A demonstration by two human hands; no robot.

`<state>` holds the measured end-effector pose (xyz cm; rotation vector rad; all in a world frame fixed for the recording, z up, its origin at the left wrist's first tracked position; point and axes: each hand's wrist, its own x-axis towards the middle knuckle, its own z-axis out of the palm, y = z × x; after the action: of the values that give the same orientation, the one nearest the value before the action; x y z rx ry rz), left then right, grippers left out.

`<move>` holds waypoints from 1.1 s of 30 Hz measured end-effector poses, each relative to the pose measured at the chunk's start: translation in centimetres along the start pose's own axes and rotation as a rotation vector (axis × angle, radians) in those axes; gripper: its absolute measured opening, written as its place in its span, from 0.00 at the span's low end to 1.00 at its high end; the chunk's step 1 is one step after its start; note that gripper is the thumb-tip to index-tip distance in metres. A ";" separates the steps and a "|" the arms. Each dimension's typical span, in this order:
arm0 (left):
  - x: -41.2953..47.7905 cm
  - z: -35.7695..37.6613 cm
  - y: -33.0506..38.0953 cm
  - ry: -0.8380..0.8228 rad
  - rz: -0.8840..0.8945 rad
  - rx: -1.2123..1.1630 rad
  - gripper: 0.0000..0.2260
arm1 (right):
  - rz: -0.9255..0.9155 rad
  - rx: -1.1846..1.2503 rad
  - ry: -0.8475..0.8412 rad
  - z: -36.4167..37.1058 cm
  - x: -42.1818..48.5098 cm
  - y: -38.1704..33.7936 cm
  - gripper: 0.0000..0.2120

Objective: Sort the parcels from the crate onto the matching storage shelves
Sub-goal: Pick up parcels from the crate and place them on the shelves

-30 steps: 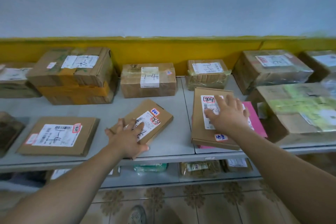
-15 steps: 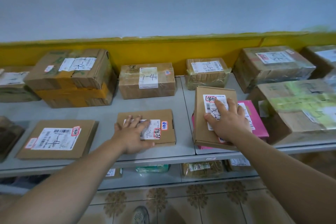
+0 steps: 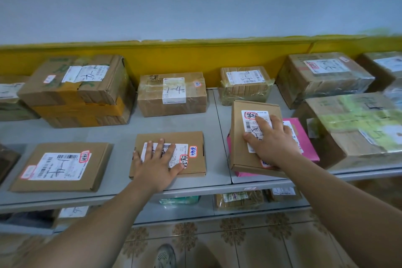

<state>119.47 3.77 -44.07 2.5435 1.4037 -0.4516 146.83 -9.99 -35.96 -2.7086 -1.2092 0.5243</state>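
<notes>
Two flat cardboard parcels lie at the front of the grey shelf (image 3: 121, 135). My left hand (image 3: 157, 164) rests flat, fingers straight and spread, on the label of the middle parcel (image 3: 195, 159), which sits square to the shelf edge. My right hand (image 3: 270, 139) lies on the labelled top of the taller brown parcel (image 3: 241, 146), fingers spread across it, thumb at its left. That parcel sits on a pink parcel (image 3: 304, 143).
More labelled boxes stand around: a flat one (image 3: 63, 166) at front left, a big taped box (image 3: 80, 89), a "1-4" box (image 3: 171, 93) and several others along the yellow wall. A large box (image 3: 356, 128) crowds the right. Parcels fill the lower shelf (image 3: 239, 199). Tiled floor below.
My left hand has turned the middle parcel from slanted to square with the shelf edge. My right hand has slid the brown parcel further onto the pink one and slightly back.
</notes>
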 end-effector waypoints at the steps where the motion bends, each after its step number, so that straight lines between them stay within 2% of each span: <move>1: 0.1 -0.2 -0.1 0.006 0.007 0.002 0.33 | -0.003 0.006 -0.004 -0.1 0.0 0.0 0.34; 6: 0.0 -1.2 0.0 -0.004 0.009 -0.022 0.32 | 0.002 0.017 0.010 -0.7 -0.2 1.1 0.39; 12: -1.0 -3.8 6.5 0.063 0.076 -0.495 0.29 | 0.073 0.182 0.059 -1.3 -1.0 2.3 0.43; 16: -3.5 -6.1 12.5 -0.067 0.174 -0.831 0.30 | 0.179 0.273 0.072 -1.6 -1.8 3.6 0.48; 21: -4.7 -6.3 16.5 -0.138 0.284 -0.858 0.33 | 0.185 0.338 0.066 -1.3 -3.4 4.1 0.42; 27: -5.9 -6.9 16.1 -0.114 0.285 -0.972 0.33 | 0.155 0.693 0.207 -1.9 -6.1 3.8 0.45; 29: -6.4 -8.1 16.1 -0.098 0.340 -1.023 0.30 | 0.137 0.809 0.270 -2.8 -7.2 3.9 0.43; 33: -6.9 -10.5 16.7 -0.078 0.380 -1.105 0.32 | 0.161 1.001 0.409 -5.0 -9.9 4.6 0.38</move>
<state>131.94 -7.17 -31.34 1.7418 0.7432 0.2492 145.68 -20.29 -29.92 -1.8969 -0.4221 0.4019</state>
